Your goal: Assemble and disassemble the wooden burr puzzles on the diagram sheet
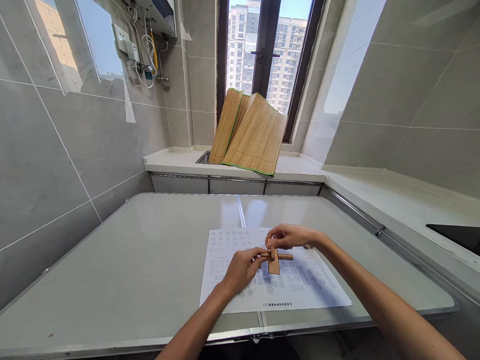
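Observation:
Just above a printed sheet of paper [237, 302], both of my hands are closed on a small wooden assembly [274, 266]. It has a flat, upright wooden strip crossed by a round wooden rod [286, 257], whose end sticks out to the right. My left hand [242, 269] pinches the left side of the crossing with thumb and fingers. From above, my right hand [287, 236] grips the top of the strip. My fingertips partly cover the joint between the pieces. Behind my right wrist, small brown bits [307, 246] lie on the paper, too small to identify.
The paper lies on a pale folding table [120, 270] with a centre seam. A folded bamboo mat [256, 131] leans against the window on the white ledge [171, 160]. Tiled walls flank the table, and a counter [404, 204] runs along the right.

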A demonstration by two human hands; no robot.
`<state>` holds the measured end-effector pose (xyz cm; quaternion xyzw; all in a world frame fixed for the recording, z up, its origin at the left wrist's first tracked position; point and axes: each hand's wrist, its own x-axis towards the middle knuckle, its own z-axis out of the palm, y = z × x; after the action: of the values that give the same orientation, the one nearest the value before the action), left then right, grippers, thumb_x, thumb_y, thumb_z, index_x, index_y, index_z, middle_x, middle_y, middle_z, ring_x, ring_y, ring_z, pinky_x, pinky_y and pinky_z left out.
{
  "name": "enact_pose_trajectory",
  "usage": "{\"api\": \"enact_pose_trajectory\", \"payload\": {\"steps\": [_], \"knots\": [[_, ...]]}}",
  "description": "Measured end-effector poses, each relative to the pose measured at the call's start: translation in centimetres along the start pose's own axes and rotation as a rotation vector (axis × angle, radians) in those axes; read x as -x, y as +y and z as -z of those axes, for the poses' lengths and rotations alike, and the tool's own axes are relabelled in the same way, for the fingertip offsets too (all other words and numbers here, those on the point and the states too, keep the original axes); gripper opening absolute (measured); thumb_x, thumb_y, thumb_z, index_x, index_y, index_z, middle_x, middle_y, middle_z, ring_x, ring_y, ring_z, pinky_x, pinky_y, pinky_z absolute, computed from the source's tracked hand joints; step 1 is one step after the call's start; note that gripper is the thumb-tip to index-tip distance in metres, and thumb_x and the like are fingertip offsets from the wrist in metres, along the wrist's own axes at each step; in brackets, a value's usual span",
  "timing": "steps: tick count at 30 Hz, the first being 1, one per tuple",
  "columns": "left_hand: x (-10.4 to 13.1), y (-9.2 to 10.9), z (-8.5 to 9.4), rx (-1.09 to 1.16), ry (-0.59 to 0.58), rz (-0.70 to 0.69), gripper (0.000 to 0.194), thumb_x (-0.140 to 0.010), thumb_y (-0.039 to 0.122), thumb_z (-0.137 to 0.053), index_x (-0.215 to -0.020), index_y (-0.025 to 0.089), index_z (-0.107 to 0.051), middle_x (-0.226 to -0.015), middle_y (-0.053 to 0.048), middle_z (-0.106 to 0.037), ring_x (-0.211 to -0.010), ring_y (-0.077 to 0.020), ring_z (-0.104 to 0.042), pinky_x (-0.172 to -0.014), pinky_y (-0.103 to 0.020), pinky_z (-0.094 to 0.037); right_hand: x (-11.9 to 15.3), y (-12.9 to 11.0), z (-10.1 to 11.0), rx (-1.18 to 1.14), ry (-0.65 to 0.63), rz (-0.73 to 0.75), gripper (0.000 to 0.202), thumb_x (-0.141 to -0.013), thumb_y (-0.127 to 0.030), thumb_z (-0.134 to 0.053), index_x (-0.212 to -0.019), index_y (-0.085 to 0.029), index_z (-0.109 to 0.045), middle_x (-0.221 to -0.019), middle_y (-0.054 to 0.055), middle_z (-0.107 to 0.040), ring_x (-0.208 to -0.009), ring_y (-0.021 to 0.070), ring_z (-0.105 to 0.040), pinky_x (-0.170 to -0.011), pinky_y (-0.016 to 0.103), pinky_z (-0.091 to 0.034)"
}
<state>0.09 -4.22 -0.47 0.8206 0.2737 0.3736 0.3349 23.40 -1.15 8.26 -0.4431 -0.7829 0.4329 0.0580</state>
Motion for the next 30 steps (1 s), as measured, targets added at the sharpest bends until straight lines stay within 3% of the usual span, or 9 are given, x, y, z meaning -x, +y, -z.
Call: {"api": "enact_pose_trajectory", "payload": {"steps": [4, 11, 23, 30], "knots": [[0.0, 0.0, -0.3, 0.162, -0.014, 0.059, 0.018, -0.099, 0.035, -0.056, -0.103, 0.022, -0.067, -0.09, -0.001, -0.077, -0.071, -0.016, -0.073, -0.072, -0.029, -0.058, -0.2, 0.7, -0.1, 0.004, -0.001, -0.017, 0.059, -0.083, -0.07, -0.063, -0.102, -0.015, -0.073, -0.069, -0.002, -0.055, -0.059, 0.0102, -0.038, -0.054, 0.023, -0.031], [0.0, 0.3, -0.4, 0.288, -0.019, 0.059, 0.015, -0.1, 0.035, -0.056, -0.1, 0.02, -0.06, -0.098, -0.005, -0.079, -0.082, -0.0189, -0.076, -0.079, -0.033, -0.06, -0.3, 1.9, -0.2, -0.022, 0.022, -0.023, 0.051, -0.082, -0.065, -0.067, -0.094, -0.016, -0.074, -0.072, 0.0, -0.059, -0.062, 0.0112, -0.043, -0.055, 0.024, -0.033], [-0.2, 0.5, -0.4, 0.101, -0.05, 0.046, 0.017, -0.101, 0.035, -0.053, -0.107, 0.023, -0.064, -0.098, -0.003, -0.077, -0.085, -0.018, -0.074, -0.08, -0.031, -0.056, 1.1, 2.5, 0.8, -0.085, -0.118, -0.066, 0.051, -0.083, -0.065, -0.068, -0.086, -0.014, -0.068, -0.063, -0.007, -0.043, -0.055, 0.0077, -0.032, -0.051, 0.023, -0.025], [-0.3, 0.0, -0.3, -0.033, -0.006, 0.08, 0.017, -0.1, 0.036, -0.054, -0.106, 0.025, -0.065, -0.098, -0.001, -0.076, -0.086, -0.0188, -0.071, -0.077, -0.031, -0.054, 1.1, 2.1, 0.0, -0.072, -0.065, -0.081, 0.054, -0.087, -0.07, -0.06, -0.083, -0.016, -0.064, -0.063, -0.004, -0.052, -0.056, 0.0094, -0.042, -0.054, 0.023, -0.035]]}}
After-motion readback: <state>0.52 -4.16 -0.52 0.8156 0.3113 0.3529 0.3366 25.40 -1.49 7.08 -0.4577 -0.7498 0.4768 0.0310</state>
